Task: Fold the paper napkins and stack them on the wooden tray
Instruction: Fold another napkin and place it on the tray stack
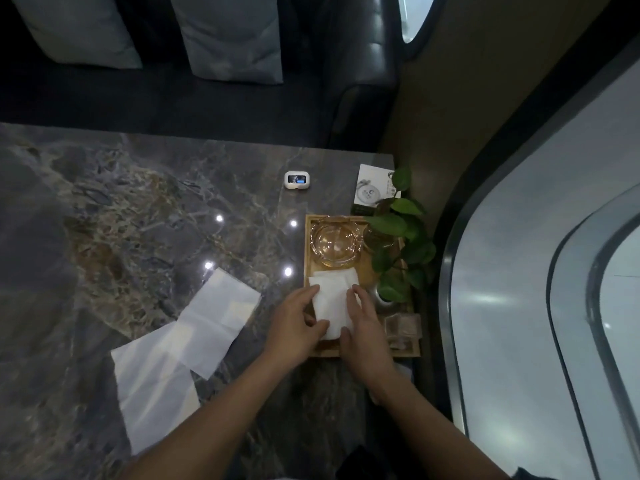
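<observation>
we stood over a dark marble table (145, 209) beside a curved window, with a dark sofa and two grey cushions (232, 36) beyond its far edge. at the table's right side sat the wooden tray (306, 251), and on it a folded napkin (332, 299) lay as a small white pad, resting on another white sheet whose edge showed just past it toward the glass ashtray (334, 242). our left hand (296, 327) pressed on the folded napkin's left edge, fingers spread flat and thumb laid across its near corner, holding the paper down rather than pinching it. our right hand (363, 327) lay along the napkin's right edge, fingers loosely curved over the paper and thumb touching its near end; whether it gripped or only steadied the napkin, we could not tell. a potted plant (401, 244) stood on the tray's right side, its leaves hanging over the edge, and a clear glass block (403, 329) sat at the tray's near right corner. to the left of the tray, two unfolded napkins (194, 327) lay flat on the marble, overlapping at one corner. farther back sat a small white device (296, 179) with a lit screen, and a printed card (372, 188) stood near the plant.
</observation>
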`<state>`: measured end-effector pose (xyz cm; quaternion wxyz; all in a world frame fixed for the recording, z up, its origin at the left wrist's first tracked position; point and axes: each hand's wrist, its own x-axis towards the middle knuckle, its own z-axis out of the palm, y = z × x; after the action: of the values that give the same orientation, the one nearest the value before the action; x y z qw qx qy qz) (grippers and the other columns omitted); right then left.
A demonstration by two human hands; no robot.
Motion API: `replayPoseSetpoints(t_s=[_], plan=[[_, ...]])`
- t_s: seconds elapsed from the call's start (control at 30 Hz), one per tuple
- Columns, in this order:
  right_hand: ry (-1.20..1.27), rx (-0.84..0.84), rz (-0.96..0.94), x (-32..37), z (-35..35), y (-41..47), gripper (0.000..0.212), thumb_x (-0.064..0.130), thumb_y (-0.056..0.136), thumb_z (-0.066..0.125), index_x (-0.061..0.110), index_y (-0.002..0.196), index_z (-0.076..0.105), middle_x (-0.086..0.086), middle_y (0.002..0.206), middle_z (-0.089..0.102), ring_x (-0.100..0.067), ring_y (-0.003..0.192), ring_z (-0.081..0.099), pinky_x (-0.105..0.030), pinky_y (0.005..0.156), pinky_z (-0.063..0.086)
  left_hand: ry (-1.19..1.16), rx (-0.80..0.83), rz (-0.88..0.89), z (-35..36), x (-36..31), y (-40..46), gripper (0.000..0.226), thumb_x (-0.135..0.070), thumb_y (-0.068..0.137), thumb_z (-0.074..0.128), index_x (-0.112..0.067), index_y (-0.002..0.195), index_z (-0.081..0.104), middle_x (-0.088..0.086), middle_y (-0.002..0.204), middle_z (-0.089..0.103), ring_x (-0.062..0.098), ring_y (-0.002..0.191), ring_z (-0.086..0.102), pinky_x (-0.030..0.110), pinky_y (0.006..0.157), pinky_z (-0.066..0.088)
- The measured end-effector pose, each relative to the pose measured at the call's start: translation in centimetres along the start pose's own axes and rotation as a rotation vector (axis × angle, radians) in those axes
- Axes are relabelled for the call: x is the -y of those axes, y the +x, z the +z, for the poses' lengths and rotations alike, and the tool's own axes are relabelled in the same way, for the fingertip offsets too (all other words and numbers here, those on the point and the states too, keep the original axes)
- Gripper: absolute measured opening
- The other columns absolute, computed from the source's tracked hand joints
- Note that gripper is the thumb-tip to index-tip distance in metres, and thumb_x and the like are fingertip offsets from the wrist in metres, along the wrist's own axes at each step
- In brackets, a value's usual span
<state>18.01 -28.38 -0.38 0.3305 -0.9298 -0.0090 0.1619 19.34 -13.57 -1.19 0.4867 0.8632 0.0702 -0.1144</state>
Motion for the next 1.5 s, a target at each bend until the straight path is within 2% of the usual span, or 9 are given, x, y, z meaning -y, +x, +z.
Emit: replayPoseSetpoints(t_s=[0.17, 0.37, 0.6, 0.77, 0.9, 1.0, 1.07, 1.27, 1.5], plan=[[-0.051, -0.002, 0.015, -0.1, 0.2, 1.3, 0.068, 0.008, 0.091, 0.048, 0.005, 0.151, 0.015, -0.004, 0.162, 0.006, -0.018, 0.149, 0.009, -0.021, 0.115, 0.01, 0.067, 0.005, 0.006, 0.7, 0.1, 1.2, 0.069, -0.017, 0.075, 0.078, -0.02, 0.138, 0.051, -0.003, 0.132, 0.056, -0.001, 0.076, 0.061, 0.026, 0.075, 0.057], [-0.107, 0.048, 0.025, -0.4, 0.2, 2.1, 0.072, 0.022, 0.093, 0.049, 0.005, 0.152, 0.011, -0.006, 0.163, 0.004, -0.023, 0.149, 0.007, -0.036, 0.121, 0.017, 0.108, 0.052, 0.018, 1.1, 0.5, 1.9, 0.071, -0.018, 0.077, 0.079, -0.019, 0.141, 0.047, -0.002, 0.135, 0.053, 0.0, 0.078, 0.06, 0.019, 0.076, 0.053], [-0.217, 0.045, 0.02, -0.4, 0.1, 2.0, 0.07, 0.028, 0.092, 0.049, 0.006, 0.151, 0.017, -0.006, 0.163, 0.002, -0.026, 0.148, 0.007, -0.038, 0.12, 0.015, 0.166, 0.06, 0.052, 1.0, 0.9, 1.4, 0.066, -0.022, 0.08, 0.073, -0.022, 0.141, 0.047, -0.001, 0.15, 0.041, 0.004, 0.083, 0.064, 0.024, 0.082, 0.056], [-0.243, 0.041, -0.008, -0.1, 0.1, 1.3, 0.07, 0.027, 0.092, 0.048, 0.012, 0.151, 0.015, -0.005, 0.163, -0.005, -0.026, 0.149, 0.003, -0.04, 0.121, 0.015, 0.166, 0.001, 0.087, 0.4, 0.6, 0.0, 0.055, -0.02, 0.086, 0.066, -0.021, 0.139, 0.05, -0.005, 0.144, 0.045, 0.008, 0.108, 0.059, 0.028, 0.094, 0.052], [-0.281, 0.015, -0.068, 0.4, 0.1, 0.5, 0.069, 0.026, 0.092, 0.05, 0.015, 0.151, 0.018, -0.007, 0.163, 0.0, -0.027, 0.149, 0.006, -0.042, 0.122, 0.016, 0.216, -0.044, 0.157, -0.8, 0.5, -1.7, 0.044, -0.028, 0.092, 0.058, -0.024, 0.136, 0.053, -0.012, 0.133, 0.051, -0.006, 0.11, 0.043, 0.009, 0.089, 0.035], [-0.31, -0.012, -0.125, 0.8, 0.5, -0.3, 0.067, 0.025, 0.09, 0.052, 0.013, 0.15, 0.025, -0.01, 0.162, 0.01, -0.029, 0.148, 0.011, -0.047, 0.121, 0.019, 0.266, -0.068, 0.197, -1.7, 1.0, -3.0, 0.043, -0.033, 0.092, 0.057, -0.028, 0.134, 0.054, -0.011, 0.128, 0.056, -0.001, 0.11, 0.048, 0.015, 0.09, 0.042], [-0.32, -0.021, -0.161, 1.0, 1.1, -0.8, 0.064, 0.025, 0.089, 0.052, 0.011, 0.148, 0.03, -0.012, 0.161, 0.016, -0.031, 0.148, 0.015, -0.05, 0.119, 0.021, 0.32, -0.103, 0.185, -2.2, 1.7, -3.9, 0.046, -0.033, 0.09, 0.059, -0.027, 0.135, 0.053, -0.008, 0.132, 0.055, 0.004, 0.116, 0.048, 0.018, 0.096, 0.037], [-0.323, 0.075, -0.241, 2.9, 2.6, -1.8, 0.064, 0.029, 0.095, 0.041, 0.017, 0.153, 0.014, -0.005, 0.163, 0.007, -0.024, 0.15, 0.001, -0.043, 0.122, 0.006, 0.34, -0.168, 0.077, -3.9, 4.0, -7.0, 0.05, -0.031, 0.091, 0.058, -0.024, 0.14, 0.048, -0.006, 0.143, 0.049, 0.008, 0.128, 0.045, 0.02, 0.104, 0.03], [-0.35, 0.146, -0.351, 5.6, 4.9, -1.7, 0.062, 0.032, 0.096, 0.041, 0.018, 0.152, 0.02, -0.004, 0.162, 0.013, -0.021, 0.15, 0.003, -0.036, 0.12, 0.0, 0.292, -0.265, 0.007, -6.7, 7.0, -9.7, 0.045, -0.024, 0.087, 0.061, -0.022, 0.132, 0.055, -0.003, 0.128, 0.06, 0.01, 0.115, 0.053, 0.023, 0.098, 0.042]])
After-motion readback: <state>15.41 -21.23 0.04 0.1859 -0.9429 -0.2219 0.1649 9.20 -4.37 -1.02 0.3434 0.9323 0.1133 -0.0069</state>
